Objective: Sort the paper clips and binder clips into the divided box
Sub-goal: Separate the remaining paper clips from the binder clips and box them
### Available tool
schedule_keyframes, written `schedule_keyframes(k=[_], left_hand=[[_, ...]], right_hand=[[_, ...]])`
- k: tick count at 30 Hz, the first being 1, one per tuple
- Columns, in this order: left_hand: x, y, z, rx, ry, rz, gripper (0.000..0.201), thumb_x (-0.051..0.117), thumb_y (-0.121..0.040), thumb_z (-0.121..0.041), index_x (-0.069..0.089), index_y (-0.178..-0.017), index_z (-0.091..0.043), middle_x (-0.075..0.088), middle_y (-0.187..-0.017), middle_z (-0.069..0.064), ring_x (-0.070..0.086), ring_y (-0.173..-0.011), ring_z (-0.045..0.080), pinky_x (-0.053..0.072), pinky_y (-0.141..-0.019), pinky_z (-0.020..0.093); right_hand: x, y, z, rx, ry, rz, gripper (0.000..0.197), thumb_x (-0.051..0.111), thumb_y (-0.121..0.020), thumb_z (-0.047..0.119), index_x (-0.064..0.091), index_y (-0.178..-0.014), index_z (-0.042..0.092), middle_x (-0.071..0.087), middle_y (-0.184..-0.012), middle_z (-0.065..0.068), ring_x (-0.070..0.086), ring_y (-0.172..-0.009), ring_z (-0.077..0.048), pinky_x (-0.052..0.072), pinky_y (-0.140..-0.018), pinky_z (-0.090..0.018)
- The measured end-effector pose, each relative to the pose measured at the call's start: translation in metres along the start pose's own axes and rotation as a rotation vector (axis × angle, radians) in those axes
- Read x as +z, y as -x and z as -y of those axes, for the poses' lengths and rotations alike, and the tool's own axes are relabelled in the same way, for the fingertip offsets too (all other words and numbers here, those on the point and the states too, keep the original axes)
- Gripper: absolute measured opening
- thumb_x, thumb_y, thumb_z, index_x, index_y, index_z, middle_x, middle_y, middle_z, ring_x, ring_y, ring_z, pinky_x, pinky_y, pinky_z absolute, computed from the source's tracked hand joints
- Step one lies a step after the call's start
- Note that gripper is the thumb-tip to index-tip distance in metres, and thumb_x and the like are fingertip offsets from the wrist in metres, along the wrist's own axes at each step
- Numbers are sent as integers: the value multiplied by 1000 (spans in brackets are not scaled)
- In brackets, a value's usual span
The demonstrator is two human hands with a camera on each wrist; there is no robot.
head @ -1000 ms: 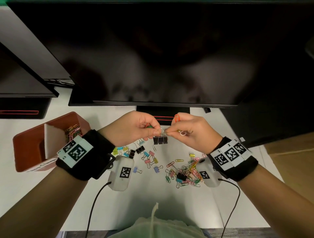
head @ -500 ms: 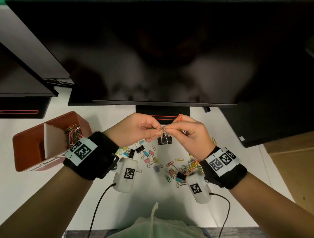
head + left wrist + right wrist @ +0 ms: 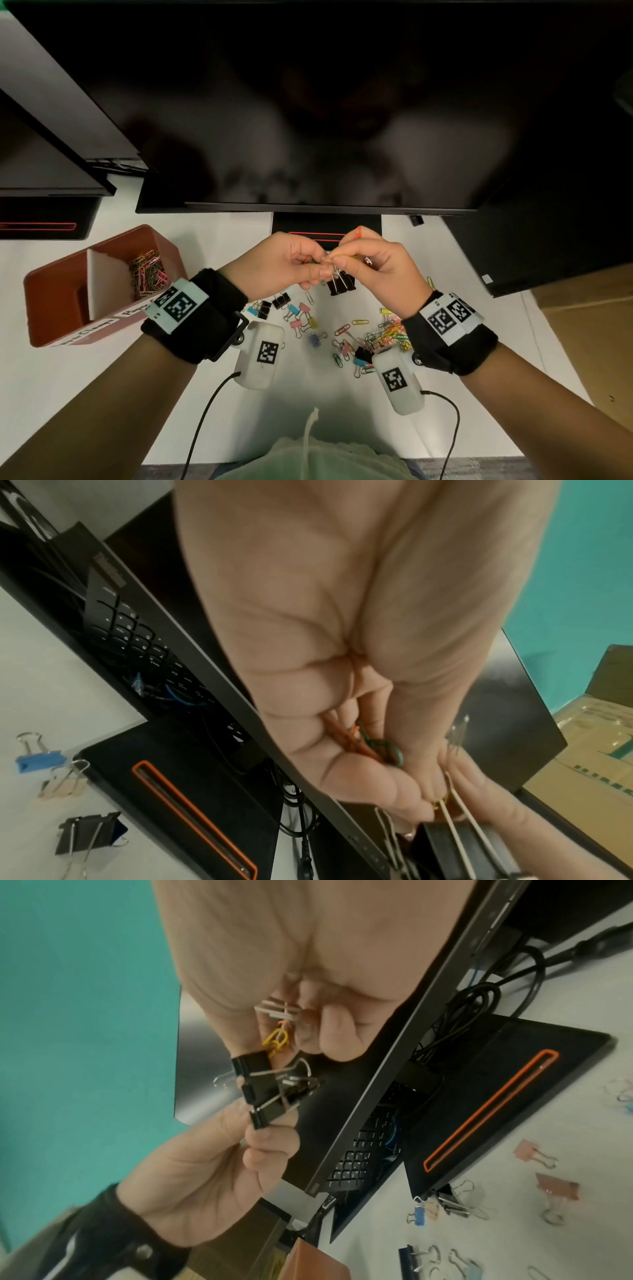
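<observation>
My left hand and right hand meet above the table in front of the monitor stand. Between them hangs a bunch of black binder clips hooked together. In the right wrist view the left hand pinches the lowest of the black binder clips. My right fingertips hold its wire handles. Orange and green paper clips lie in my curled left fingers. Yellow, orange and white paper clips sit in my right fingers. The red-brown divided box stands at the left, with paper clips in its far compartment.
A loose pile of coloured paper clips and small binder clips lies on the white table under and between my wrists. A large dark monitor and its stand rise just behind my hands. A cardboard box sits at the right.
My right wrist has swung inward to the left while both hands stayed together. The bunch of black binder clips has shifted slightly right and tilted.
</observation>
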State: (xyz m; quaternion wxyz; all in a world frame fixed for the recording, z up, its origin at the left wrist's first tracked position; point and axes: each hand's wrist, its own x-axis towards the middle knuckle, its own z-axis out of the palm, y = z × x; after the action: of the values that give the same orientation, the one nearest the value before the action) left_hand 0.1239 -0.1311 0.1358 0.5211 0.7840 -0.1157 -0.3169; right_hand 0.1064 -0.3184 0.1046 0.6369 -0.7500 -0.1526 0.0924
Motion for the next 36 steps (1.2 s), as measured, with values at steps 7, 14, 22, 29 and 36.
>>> schedule_keyframes(k=[7,14,22,29,36], left_hand=[[-10,2,-2,-1,-29,-44,7,63,-85,-15,68,-89,-13,66,-79,3,60,-66,4,52,-64,16],[-19,4,-2,-22,-77,-56,6,63,-84,-17,68,-88,-17,66,-76,-2,60,-65,5,53,-64,17],[-24,5,-2,-36,-116,-3,7,64,-84,-18,69,-89,-18,68,-81,2,62,-68,7,54,-67,19],[-24,6,-4,-40,-151,27,8,62,-85,-17,68,-90,-19,67,-80,-6,61,-65,2,52,-63,14],[-22,7,1,-41,-149,15,8,64,-84,-18,69,-90,-16,69,-85,5,62,-69,11,57,-71,30]], right_hand=[[-4,-2,-1,92,10,-18,8,62,-85,3,67,-89,7,59,-83,6,49,-62,-2,43,-64,-16],[-11,-4,-3,151,48,-23,13,60,-87,9,72,-93,11,63,-99,-2,60,-89,-10,47,-72,-19],[-16,-15,18,104,103,168,19,62,-87,11,69,-104,11,69,-102,-1,66,-84,-6,57,-70,-26],[-12,-15,20,138,95,300,13,69,-80,7,71,-93,6,70,-85,4,58,-62,6,41,-62,-6],[-9,-14,9,100,119,250,7,73,-76,13,73,-83,12,68,-87,1,62,-86,-10,50,-83,-29]])
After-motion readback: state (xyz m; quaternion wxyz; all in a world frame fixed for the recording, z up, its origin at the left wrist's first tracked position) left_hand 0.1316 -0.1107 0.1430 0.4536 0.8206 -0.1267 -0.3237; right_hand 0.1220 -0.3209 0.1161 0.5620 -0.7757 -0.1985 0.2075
